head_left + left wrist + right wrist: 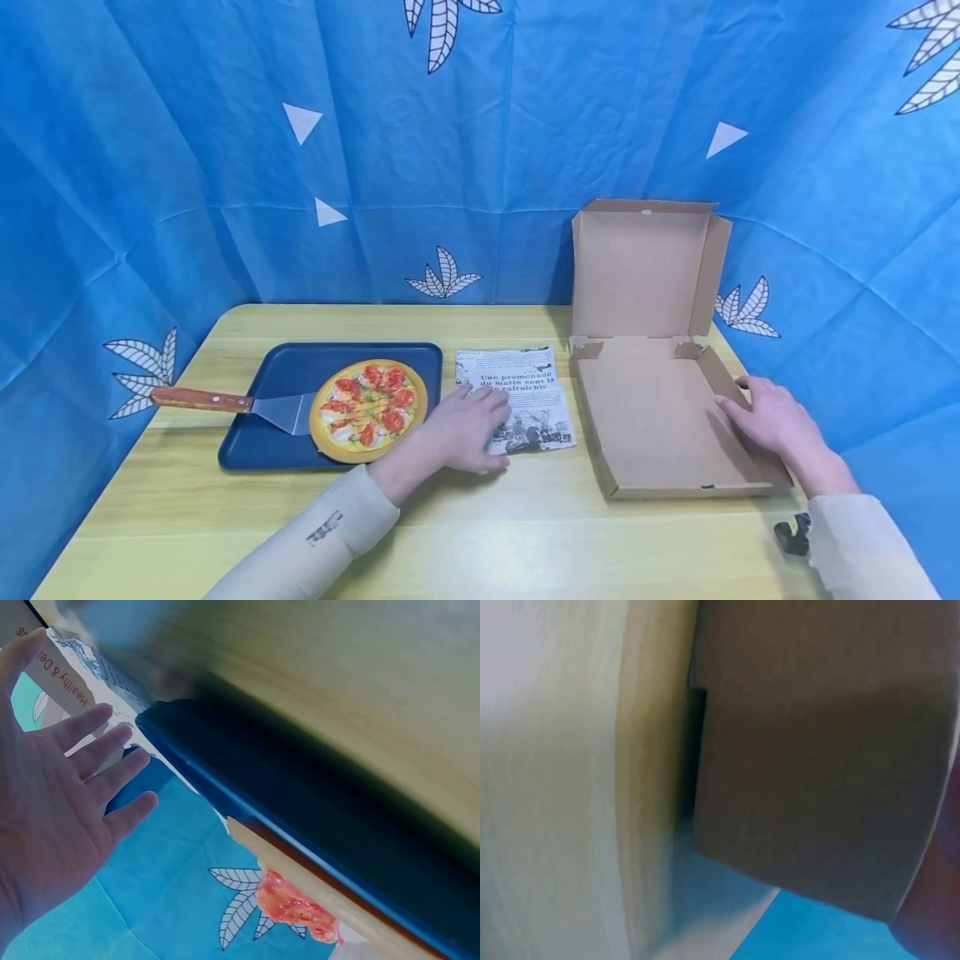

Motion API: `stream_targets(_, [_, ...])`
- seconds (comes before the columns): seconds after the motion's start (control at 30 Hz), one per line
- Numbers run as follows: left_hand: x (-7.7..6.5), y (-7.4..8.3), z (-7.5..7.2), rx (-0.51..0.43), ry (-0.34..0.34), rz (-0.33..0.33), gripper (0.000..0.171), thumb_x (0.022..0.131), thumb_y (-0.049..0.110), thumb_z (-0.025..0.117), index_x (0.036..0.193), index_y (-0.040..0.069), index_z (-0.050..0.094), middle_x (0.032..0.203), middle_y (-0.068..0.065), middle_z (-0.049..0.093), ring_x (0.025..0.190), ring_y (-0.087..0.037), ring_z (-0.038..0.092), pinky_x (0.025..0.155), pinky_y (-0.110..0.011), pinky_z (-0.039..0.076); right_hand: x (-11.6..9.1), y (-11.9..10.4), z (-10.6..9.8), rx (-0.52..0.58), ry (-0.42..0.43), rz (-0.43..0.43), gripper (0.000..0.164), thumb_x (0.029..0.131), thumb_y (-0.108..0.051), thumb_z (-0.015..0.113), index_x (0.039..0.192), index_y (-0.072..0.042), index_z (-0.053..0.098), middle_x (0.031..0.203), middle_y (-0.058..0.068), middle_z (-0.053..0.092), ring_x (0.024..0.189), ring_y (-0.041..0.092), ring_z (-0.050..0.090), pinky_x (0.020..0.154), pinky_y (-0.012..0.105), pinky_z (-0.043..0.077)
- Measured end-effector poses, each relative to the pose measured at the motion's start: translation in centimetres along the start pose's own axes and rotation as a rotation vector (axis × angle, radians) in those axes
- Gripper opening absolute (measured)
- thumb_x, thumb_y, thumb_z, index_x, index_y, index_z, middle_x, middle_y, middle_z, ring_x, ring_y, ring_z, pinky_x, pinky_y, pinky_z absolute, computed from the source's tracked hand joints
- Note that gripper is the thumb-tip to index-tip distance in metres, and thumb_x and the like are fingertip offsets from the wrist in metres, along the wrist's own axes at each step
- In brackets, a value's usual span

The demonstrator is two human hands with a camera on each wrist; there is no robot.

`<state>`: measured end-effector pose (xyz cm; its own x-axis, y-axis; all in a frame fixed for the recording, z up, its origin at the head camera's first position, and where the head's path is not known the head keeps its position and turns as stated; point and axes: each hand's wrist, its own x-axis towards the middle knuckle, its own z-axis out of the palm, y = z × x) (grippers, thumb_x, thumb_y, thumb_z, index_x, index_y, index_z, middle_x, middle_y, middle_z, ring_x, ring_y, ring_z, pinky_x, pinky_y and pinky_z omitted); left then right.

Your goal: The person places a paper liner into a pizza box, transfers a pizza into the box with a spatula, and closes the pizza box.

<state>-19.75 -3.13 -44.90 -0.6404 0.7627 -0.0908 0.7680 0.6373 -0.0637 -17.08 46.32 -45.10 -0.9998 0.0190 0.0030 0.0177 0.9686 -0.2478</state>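
My left hand (465, 429) is over the left edge of a folded printed paper sheet (525, 387), its fingers spread. The left wrist view shows that palm bare, with nothing held. At the right, my right hand (780, 421) lies over the right side wall of an open cardboard pizza box (645, 417), its thumb reaching inside. Whether it grips the wall is hidden; the right wrist view shows mostly the box's outer wall (825, 772). Left of the paper, a pizza (367, 408) with red toppings lies on a dark blue tray (300, 367).
A wooden-handled spatula (202, 399) lies across the tray's left edge, its metal blade (287, 412) against the pizza. The box lid (637, 271) stands upright at the back. A small black object (792, 533) sits by the right sleeve. Blue curtain (465, 125) surrounds the table.
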Motion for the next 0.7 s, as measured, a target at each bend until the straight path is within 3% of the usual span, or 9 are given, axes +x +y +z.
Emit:
stream_targets(0.23, [0.3,0.4,0.0,0.026,-0.017,-0.006,0.079,0.090,0.072,0.061,0.143,0.014,0.059,0.157,-0.008,0.048,0.143,-0.029,0.047,0.118,-0.054,0.038,0.0,1.0,0.5,0.015,0.014,-0.047,0.072,0.105,-0.046,0.055,0.139,0.016,0.047,0.136,0.044,0.049,0.122,0.064,0.043,0.098,0.077,0.037])
stream_targets(0.53, [0.7,1.0,0.3,0.010,-0.025,-0.018,0.077,0.088,0.072,0.063,0.139,0.015,0.060,0.145,-0.006,0.056,0.128,-0.024,0.056,0.108,-0.046,0.048,0.3,2.2,0.8,-0.096,0.020,-0.111,0.071,0.105,-0.049,0.054,0.135,0.015,0.052,0.132,0.038,0.054,0.117,0.057,0.049,0.093,0.075,0.041])
stream_targets(0.7, [0.9,1.1,0.3,0.004,-0.036,-0.029,0.079,0.088,0.070,0.065,0.143,0.014,0.057,0.146,-0.008,0.054,0.125,-0.024,0.056,0.100,-0.043,0.054,0.5,2.3,0.9,-0.143,0.041,-0.157,0.055,0.104,-0.037,0.057,0.127,0.013,0.056,0.126,0.036,0.058,0.112,0.055,0.052,0.090,0.073,0.043])
